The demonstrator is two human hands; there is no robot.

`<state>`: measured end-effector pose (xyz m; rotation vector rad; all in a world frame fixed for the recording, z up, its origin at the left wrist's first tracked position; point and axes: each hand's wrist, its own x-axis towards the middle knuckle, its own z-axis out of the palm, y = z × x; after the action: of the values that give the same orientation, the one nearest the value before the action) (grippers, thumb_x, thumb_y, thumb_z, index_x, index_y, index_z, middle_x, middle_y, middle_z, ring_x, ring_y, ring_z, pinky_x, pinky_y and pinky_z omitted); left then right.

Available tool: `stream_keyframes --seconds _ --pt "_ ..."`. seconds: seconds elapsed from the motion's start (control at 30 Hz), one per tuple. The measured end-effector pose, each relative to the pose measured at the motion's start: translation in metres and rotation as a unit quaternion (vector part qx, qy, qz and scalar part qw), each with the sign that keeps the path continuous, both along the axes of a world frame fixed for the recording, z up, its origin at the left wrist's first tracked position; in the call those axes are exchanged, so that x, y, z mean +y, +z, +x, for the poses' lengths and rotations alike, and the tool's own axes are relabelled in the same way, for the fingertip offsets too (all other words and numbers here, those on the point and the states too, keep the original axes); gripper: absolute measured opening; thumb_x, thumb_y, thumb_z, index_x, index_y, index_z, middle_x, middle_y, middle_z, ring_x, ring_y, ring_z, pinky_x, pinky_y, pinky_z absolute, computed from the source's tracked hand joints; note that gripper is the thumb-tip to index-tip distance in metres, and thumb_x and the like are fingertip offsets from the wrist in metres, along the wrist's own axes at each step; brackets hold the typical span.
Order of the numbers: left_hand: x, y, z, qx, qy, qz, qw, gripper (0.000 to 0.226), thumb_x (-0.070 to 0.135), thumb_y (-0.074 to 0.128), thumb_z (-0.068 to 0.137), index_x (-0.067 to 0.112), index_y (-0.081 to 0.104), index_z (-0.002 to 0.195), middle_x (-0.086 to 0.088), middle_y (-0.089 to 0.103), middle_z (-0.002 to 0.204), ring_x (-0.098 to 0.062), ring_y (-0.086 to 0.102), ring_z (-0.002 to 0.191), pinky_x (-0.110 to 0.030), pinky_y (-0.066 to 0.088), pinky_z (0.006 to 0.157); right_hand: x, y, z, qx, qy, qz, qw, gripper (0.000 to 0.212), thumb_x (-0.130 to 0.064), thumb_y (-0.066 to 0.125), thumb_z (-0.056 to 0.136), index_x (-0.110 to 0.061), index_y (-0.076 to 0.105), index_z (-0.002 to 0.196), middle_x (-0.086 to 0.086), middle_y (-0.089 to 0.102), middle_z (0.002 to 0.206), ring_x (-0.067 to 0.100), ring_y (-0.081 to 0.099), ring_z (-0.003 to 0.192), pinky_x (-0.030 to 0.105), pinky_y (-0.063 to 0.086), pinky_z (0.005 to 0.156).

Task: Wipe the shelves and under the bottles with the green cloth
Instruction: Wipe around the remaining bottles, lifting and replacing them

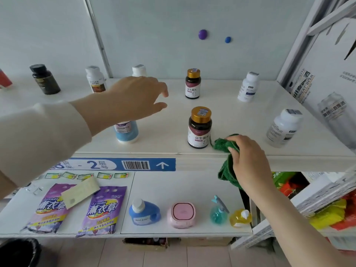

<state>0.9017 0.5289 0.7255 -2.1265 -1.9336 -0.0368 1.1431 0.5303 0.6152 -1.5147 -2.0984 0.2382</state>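
Head view, right hand (pixel 248 160) gripping green cloth (pixel 226 151), beside gold-capped bottle (pixel 199 128)

"2" on blue shelf-edge label (pixel 123 164); "Lavender" on purple bags (pixel 101 207); "WHEAT BEER" on side panel (pixel 304 89).

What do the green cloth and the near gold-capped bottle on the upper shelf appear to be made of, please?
Green cloth: soft looped terry or microfibre, matte, bunching and draping limply from the right hand.
Gold-capped bottle: dark translucent body, probably plastic though glass is possible, glossy with a paper-like label; the cap looks metallic-finished, likely coated plastic.
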Motion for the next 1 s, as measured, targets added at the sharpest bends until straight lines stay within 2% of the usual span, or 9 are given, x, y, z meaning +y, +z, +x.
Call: stream_keyframes --seconds 0.1,0.17,0.27,0.37,0.47,0.57,0.67,0.83,1.0 --pt "-0.016 0.002 -0.022 0.000 0.027 -0.001 1.000 0.043 0.045 0.044 0.090 0.025 0.045 0.128 -0.002 0.053 0.130 -0.028 0.054 0.114 -0.039 0.044 0.089 -0.019 0.005 -0.010 0.052 -0.002 -0.020 0.998 0.027 -0.009 0.043 0.093 -0.010 0.054 0.118 0.006 0.060 0.113 0.023 0.053 0.104 0.030 0.041 0.087" --pt "-0.025 -0.001 -0.038 -0.034 0.049 -0.019 0.998 0.048 0.048 0.047 0.088 0.024 0.044 0.129 -0.003 0.054 0.128 -0.027 0.055 0.113 -0.038 0.045 0.090 -0.036 0.010 -0.022 0.118 0.005 -0.045 0.992 0.026 -0.012 0.042 0.094 -0.014 0.054 0.117 -0.002 0.057 0.103 0.012 0.050 0.093 0.019 0.036 0.078" --pt "-0.036 -0.009 -0.057 -0.112 0.062 -0.052 0.990 0.051 0.051 0.050 0.085 0.024 0.044 0.128 -0.001 0.054 0.130 -0.023 0.054 0.114 -0.038 0.043 0.095 -0.061 0.015 -0.052 0.200 0.016 -0.069 0.977 0.025 -0.015 0.043 0.094 -0.019 0.054 0.116 -0.009 0.054 0.097 0.005 0.049 0.086 0.009 0.037 0.064" --pt "-0.041 -0.017 -0.069 -0.186 0.036 -0.044 0.981 0.048 0.044 0.054 0.085 0.023 0.045 0.127 -0.002 0.055 0.129 -0.022 0.054 0.112 -0.036 0.043 0.096 -0.076 0.015 -0.091 0.254 0.030 -0.043 0.966 0.024 -0.012 0.045 0.093 -0.021 0.055 0.112 -0.011 0.055 0.098 0.000 0.050 0.086 -0.005 0.037 0.069" --pt "-0.042 -0.024 -0.075 -0.233 -0.003 -0.031 0.972 0.049 0.036 0.057 0.086 0.022 0.044 0.131 -0.003 0.053 0.131 -0.016 0.051 0.102 -0.026 0.037 0.088 -0.067 0.021 -0.125 0.250 0.033 0.006 0.968 0.025 -0.011 0.047 0.092 -0.018 0.056 0.113 -0.010 0.057 0.103 0.002 0.051 0.095 0.001 0.037 0.075" --pt "-0.041 -0.027 -0.079 -0.247 -0.018 -0.028 0.969 0.051 0.038 0.056 0.086 0.028 0.041 0.135 -0.003 0.053 0.131 -0.010 0.045 0.094 -0.022 0.033 0.083 -0.041 0.028 -0.149 0.221 0.027 0.023 0.975 0.027 -0.011 0.046 0.093 -0.014 0.054 0.118 -0.002 0.059 0.113 0.006 0.050 0.100 0.007 0.034 0.081" --pt "-0.039 -0.026 -0.085 -0.277 -0.026 -0.034 0.960 0.051 0.041 0.058 0.083 0.033 0.044 0.132 -0.003 0.056 0.126 -0.016 0.053 0.102 -0.022 0.035 0.083 -0.008 0.030 -0.164 0.170 -0.003 0.007 0.985 0.029 -0.014 0.043 0.094 -0.014 0.051 0.122 0.004 0.058 0.123 0.016 0.054 0.112 0.016 0.035 0.085" --pt "-0.035 -0.025 -0.088 -0.279 -0.034 -0.040 0.959 0.049 0.044 0.061 0.080 0.033 0.048 0.125 0.002 0.057 0.117 -0.012 0.048 0.081 -0.023 0.037 0.077 0.049 0.015 -0.184 0.042 -0.027 -0.043 0.998 0.034 -0.009 0.040 0.094 -0.015 0.049 0.126 0.009 0.054 0.128 0.026 0.050 0.116 0.036 0.040 0.098" --pt "-0.036 -0.024 -0.085 -0.275 -0.045 -0.062 0.958 0.047 0.042 0.060 0.081 0.035 0.045 0.125 0.012 0.047 0.105 -0.009 0.050 0.086 -0.023 0.040 0.080 0.090 0.012 -0.214 0.043 0.031 -0.077 0.996 0.035 -0.013 0.039 0.095 -0.009 0.046 0.129 0.014 0.050 0.131 0.031 0.046 0.119 0.037 0.036 0.098"
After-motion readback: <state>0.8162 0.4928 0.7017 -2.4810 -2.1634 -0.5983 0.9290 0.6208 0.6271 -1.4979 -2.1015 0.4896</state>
